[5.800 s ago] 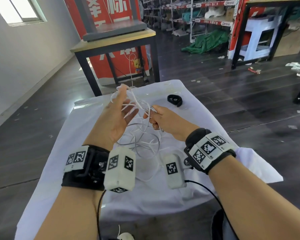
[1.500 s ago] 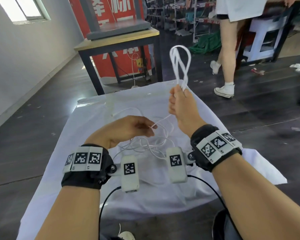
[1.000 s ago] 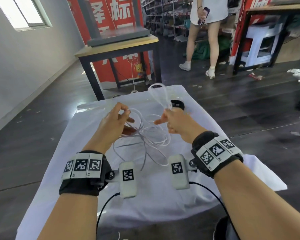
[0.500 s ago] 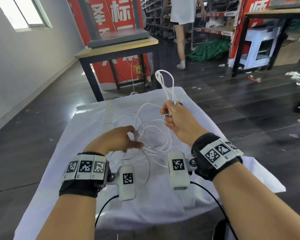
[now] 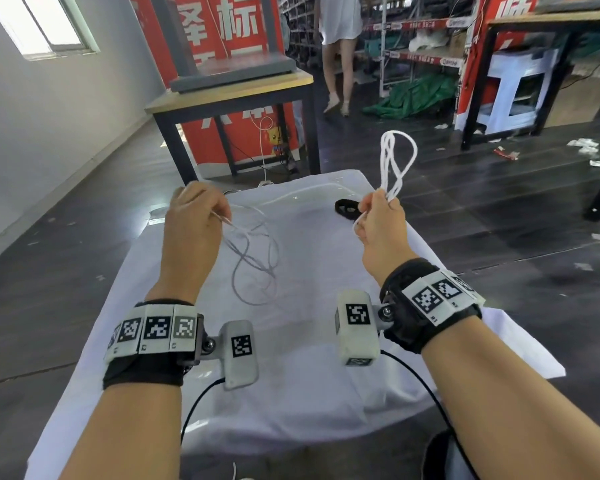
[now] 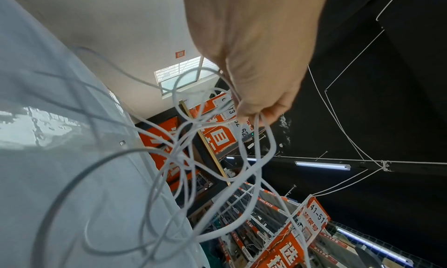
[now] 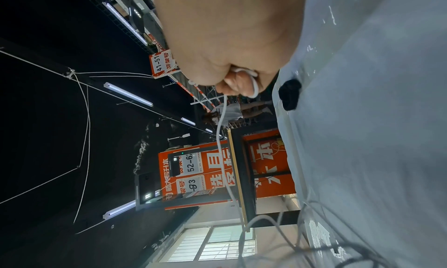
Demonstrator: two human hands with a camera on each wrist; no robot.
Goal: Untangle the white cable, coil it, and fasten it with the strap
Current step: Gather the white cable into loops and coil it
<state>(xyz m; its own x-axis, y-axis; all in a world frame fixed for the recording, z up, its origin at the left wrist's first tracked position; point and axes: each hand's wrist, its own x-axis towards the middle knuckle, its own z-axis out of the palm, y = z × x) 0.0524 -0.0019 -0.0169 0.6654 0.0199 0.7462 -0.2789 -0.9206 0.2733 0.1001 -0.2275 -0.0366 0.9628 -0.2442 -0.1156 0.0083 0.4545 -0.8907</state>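
White cable (image 5: 395, 161) loops stand bunched above right hand (image 5: 381, 230) fingers gripping it; left hand (image 5: 191, 230) fingers pinch tangled slack.

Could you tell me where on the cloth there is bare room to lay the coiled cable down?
The cloth is bare along its near edge. Loose cable crowds the middle left; the strap occupies the far right corner.

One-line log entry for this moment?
stage: coiling | right hand: grips coil loops of white cable | left hand: pinches loose strand | strap: unused on cloth
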